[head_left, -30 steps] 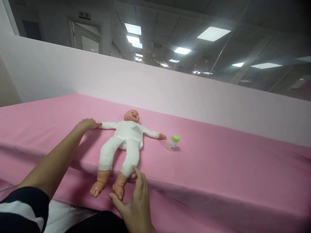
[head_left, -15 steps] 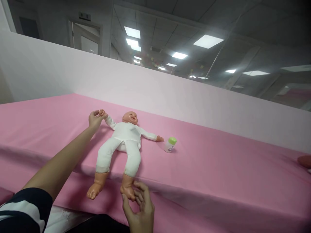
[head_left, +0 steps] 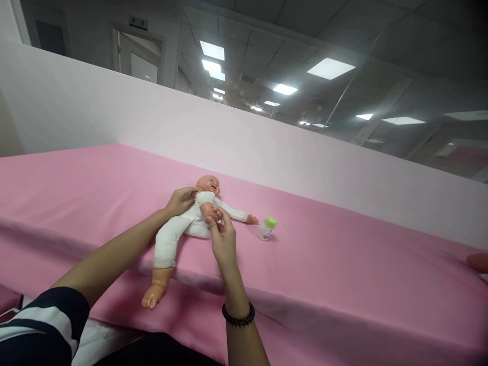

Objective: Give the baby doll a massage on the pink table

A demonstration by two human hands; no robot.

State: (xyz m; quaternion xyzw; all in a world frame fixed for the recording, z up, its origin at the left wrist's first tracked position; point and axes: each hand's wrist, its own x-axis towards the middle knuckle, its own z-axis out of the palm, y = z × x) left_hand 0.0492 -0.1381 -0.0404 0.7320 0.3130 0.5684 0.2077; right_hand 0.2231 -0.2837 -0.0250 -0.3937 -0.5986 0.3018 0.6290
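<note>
Bent up since a moment ago, the leg of the white-suited vinyl baby doll (head_left: pixel 188 221) now reaches its chest on the pink cloth worktop (head_left: pixel 95 193). My left hand (head_left: pixel 181 201) grips the doll's upper chest from the left; together with it, my right hand (head_left: pixel 223 239), a black beaded bracelet (head_left: pixel 238 315) on its wrist, pinches the raised foot (head_left: pixel 211 212). Just right of the doll's outstretched hand (head_left: pixel 251 219), a white bottle with a green cap (head_left: pixel 268 229) stands upright, clear of my arms.
</note>
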